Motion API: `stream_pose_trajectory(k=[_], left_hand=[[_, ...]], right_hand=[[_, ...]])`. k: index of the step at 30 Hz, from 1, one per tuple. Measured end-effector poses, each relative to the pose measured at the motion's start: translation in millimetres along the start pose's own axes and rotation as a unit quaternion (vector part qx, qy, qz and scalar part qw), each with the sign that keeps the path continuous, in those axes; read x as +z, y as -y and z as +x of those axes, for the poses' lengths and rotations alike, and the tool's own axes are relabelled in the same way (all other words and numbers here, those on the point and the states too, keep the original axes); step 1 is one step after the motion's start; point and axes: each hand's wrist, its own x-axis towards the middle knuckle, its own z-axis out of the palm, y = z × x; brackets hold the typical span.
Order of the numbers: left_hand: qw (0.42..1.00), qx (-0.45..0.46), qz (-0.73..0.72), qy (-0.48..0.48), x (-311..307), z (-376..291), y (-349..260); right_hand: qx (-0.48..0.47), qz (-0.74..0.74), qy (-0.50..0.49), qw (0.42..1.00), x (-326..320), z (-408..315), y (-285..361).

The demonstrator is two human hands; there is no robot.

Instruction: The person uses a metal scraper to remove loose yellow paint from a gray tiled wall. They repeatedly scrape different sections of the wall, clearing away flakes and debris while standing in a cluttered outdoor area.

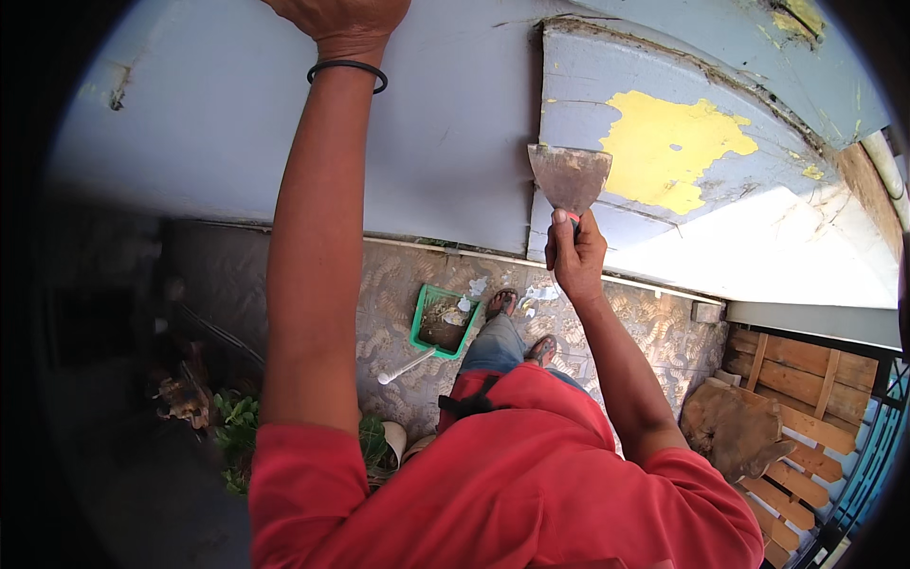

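Note:
My right hand (579,256) grips the dark handle of a broad scraper (571,174), its stained metal blade pointing up. The blade lies in front of the left edge of a raised wall panel (583,117); whether it touches the surface I cannot tell. Beside the blade, an irregular patch of yellow paint (661,153) shows where the pale blue-grey coat is gone. My left hand (348,18) is raised against the pale wall (448,142) at the top of the view. Its fingers are cut off by the frame, and a black band circles the wrist.
A green dustpan (419,316) holding debris sits on the patterned tile floor (398,284) near my feet. Paint flakes (478,286) lie around it. Leafy plants (238,419) stand at the left. A wood slab (736,430) and a slatted wooden piece (803,455) are at the right.

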Motion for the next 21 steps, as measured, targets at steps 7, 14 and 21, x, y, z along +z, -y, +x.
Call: stream_pose_trajectory(k=[7, 14, 21], left_hand=[[0.999, 0.011, -0.019, 0.049, -11, 5, 5], [0.998, -0.016, 0.002, 0.061, -12, -1, -3], [0.998, -0.031, -0.001, 0.053, -12, 2, -7]], right_hand=[[-0.02, -0.02, -0.01, 1.0, 14, 11, 19], [-0.036, -0.005, 0.004, 0.999, 20, 27, 69], [-0.002, 0.054, 0.0, 0.999, 9, 5, 53]])
